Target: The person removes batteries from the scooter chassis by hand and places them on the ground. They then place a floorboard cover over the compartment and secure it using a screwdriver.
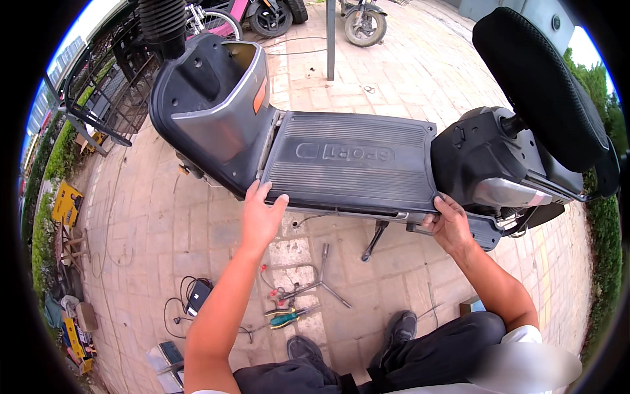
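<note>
In front of me lies the black ribbed footboard panel (354,164) of an electric scooter, between its grey-and-black front section (220,125) and the seat base (479,148). My left hand (262,213) touches the panel's near left corner, fingers spread apart on its edge. At the near right corner, my right hand (451,223) pinches the panel's rim, beside the seat base. A narrow gap shows along the panel's left end. The undersides of both hands' grips are hidden.
On the paving lie a three-armed socket wrench (321,282), pliers (289,317) and a black charger-like box (198,295) with cables. A kickstand (374,241) juts below the scooter. The black seat (538,85) rises at right. A metal post (331,39) stands behind.
</note>
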The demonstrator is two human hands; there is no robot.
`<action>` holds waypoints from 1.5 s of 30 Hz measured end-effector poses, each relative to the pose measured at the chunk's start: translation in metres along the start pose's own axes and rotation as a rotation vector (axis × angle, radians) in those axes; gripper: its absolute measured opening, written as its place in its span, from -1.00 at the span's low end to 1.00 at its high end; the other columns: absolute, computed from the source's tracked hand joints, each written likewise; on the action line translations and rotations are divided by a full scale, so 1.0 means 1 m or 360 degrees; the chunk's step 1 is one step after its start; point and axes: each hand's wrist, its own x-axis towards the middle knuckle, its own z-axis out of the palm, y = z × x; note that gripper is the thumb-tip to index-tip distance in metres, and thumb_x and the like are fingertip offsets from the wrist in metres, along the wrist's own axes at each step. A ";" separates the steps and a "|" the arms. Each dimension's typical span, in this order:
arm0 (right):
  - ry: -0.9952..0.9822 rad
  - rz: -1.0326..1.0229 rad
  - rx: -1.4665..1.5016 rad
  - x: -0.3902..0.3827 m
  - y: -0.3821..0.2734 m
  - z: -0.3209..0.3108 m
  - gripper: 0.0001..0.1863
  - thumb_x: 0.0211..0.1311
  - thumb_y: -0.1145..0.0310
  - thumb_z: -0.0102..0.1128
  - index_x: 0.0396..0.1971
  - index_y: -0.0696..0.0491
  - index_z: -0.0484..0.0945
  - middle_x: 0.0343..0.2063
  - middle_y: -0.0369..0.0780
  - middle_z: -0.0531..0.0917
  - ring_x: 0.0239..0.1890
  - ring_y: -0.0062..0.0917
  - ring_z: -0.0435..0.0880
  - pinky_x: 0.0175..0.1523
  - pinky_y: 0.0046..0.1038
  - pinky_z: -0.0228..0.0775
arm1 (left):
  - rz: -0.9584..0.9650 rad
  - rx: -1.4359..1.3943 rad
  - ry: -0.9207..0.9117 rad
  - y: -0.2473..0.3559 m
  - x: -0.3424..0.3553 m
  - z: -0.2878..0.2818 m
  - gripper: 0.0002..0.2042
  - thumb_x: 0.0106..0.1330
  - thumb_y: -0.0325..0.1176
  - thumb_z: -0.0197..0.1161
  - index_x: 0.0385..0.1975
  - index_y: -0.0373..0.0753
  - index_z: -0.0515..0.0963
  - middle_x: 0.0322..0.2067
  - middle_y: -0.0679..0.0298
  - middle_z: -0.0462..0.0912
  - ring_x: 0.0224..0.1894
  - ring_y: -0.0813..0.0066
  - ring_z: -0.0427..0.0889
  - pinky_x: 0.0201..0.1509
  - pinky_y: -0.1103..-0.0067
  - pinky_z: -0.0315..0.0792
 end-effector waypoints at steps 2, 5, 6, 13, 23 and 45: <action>0.0004 -0.0025 0.0002 -0.001 0.000 0.002 -0.76 0.38 0.34 0.02 -0.08 0.16 0.46 -0.32 -0.26 0.63 -0.52 -0.61 0.57 -0.32 -0.50 0.51 | 0.0107 0.0123 0.0016 0.005 0.000 0.000 -0.43 0.15 -0.21 0.30 0.10 -0.49 0.41 0.25 -0.24 0.21 0.27 -0.06 0.25 0.35 0.32 0.14; -0.0023 -0.0072 -0.0046 0.000 -0.005 0.008 -0.74 0.37 0.34 0.04 -0.05 0.15 0.45 -0.29 -0.24 0.63 -0.53 -0.58 0.56 -0.32 -0.49 0.51 | 0.0177 0.0363 -0.0008 0.011 0.002 0.000 -0.41 0.15 -0.20 0.29 0.11 -0.49 0.40 0.25 -0.26 0.19 0.28 -0.12 0.18 0.36 0.27 0.11; -0.0033 -0.0092 -0.0081 0.000 -0.007 0.012 -0.73 0.37 0.34 0.03 -0.04 0.16 0.45 -0.28 -0.23 0.63 -0.53 -0.58 0.56 -0.31 -0.49 0.51 | 0.0185 0.0453 -0.0026 0.013 0.003 0.001 -0.40 0.15 -0.19 0.29 0.12 -0.49 0.40 0.26 -0.26 0.17 0.29 -0.14 0.16 0.36 0.25 0.10; -0.0049 -0.0079 -0.0157 0.006 -0.011 0.023 -0.75 0.38 0.35 0.01 -0.07 0.18 0.46 -0.30 -0.25 0.64 -0.50 -0.61 0.57 -0.28 -0.49 0.51 | 0.0156 0.0631 -0.0044 0.003 0.005 0.010 -0.41 0.13 -0.19 0.29 0.12 -0.46 0.41 0.26 -0.27 0.17 0.29 -0.14 0.13 0.35 0.23 0.10; -0.0062 0.0005 -0.0380 0.010 -0.030 0.042 -0.78 0.37 0.36 0.03 -0.13 0.18 0.48 -0.33 -0.22 0.64 -0.53 -0.59 0.57 -0.30 -0.50 0.47 | 0.0283 0.0921 -0.0040 0.006 -0.011 0.009 -0.37 0.15 -0.17 0.26 0.19 -0.39 0.33 0.28 -0.14 0.20 0.32 -0.01 0.13 0.37 0.11 -0.01; -0.0040 -0.0839 -0.2546 -0.010 -0.036 0.039 -0.63 0.16 0.29 0.21 -0.11 0.23 0.53 -0.27 0.05 0.61 -0.19 -0.07 0.60 -0.11 -0.25 0.45 | 0.0748 0.1087 -0.0282 0.011 -0.024 0.025 -0.29 0.05 -0.22 0.35 0.28 -0.13 0.29 0.33 -0.05 0.14 0.35 -0.03 0.10 0.40 0.03 -0.07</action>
